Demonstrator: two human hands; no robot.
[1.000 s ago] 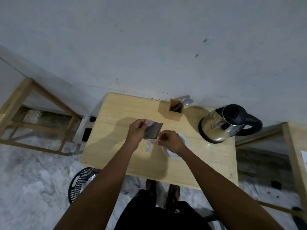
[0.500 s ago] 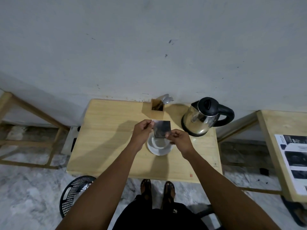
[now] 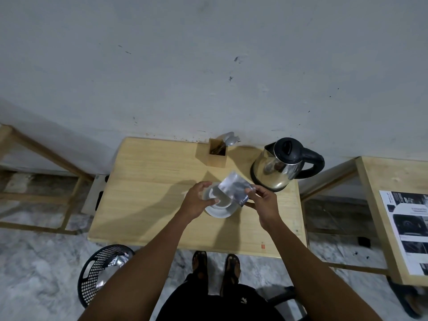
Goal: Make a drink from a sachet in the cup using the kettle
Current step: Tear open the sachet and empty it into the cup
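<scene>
A white cup point(image 3: 216, 197) stands on a white saucer point(image 3: 220, 212) near the middle of the wooden table point(image 3: 148, 200). My left hand point(image 3: 196, 200) grips the cup's left side. My right hand point(image 3: 264, 200) pinches a silver sachet point(image 3: 234, 187), tilted over the cup's right rim. Whether anything pours out I cannot tell. A steel kettle point(image 3: 278, 166) with a black lid and handle stands at the table's back right, apart from both hands.
A wooden holder point(image 3: 217, 156) with spoons and a fork stands at the table's back edge by the wall. A black mesh bin point(image 3: 102, 272) sits on the floor at front left. A second table point(image 3: 379, 205) with a printed sheet point(image 3: 410, 230) is at right.
My left hand let go of the sachet and took hold of the cup. My right hand tilted the sachet over the cup. The camera view shifted.
</scene>
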